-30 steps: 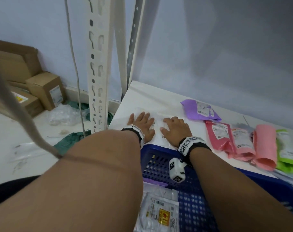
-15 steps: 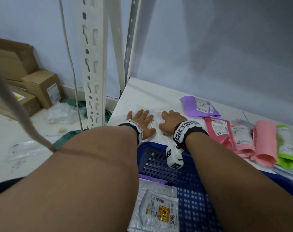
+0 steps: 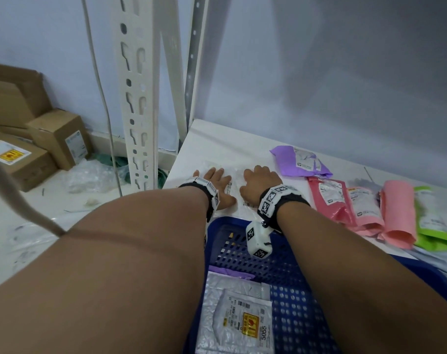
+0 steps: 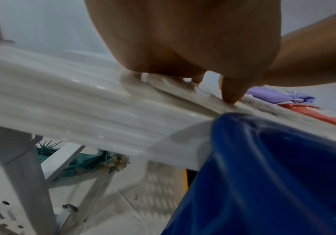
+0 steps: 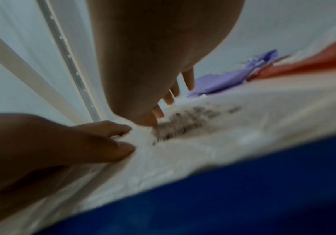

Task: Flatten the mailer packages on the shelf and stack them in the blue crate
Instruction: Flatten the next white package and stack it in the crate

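Both of my hands have slid back toward the shelf's front edge since a second ago, pressing on the flat white plastic mailer package with its printed label point(image 3: 235, 192). Left hand point(image 3: 216, 183) lies palm down with fingers spread and straight on the mailer; right hand point(image 3: 259, 183) rests beside it, fingers point(image 5: 171, 97) extended onto the same mailer, grasping nothing. That mailer lies on the white shelf board point(image 3: 217, 144), just behind the blue perforated plastic crate point(image 3: 301, 315), where a silvery bubble mailer with a yellow sticker point(image 3: 236, 318) already lies. Beside my right hand sit a crumpled purple mailer point(image 3: 297, 162) and pink mailers point(image 3: 329, 200)
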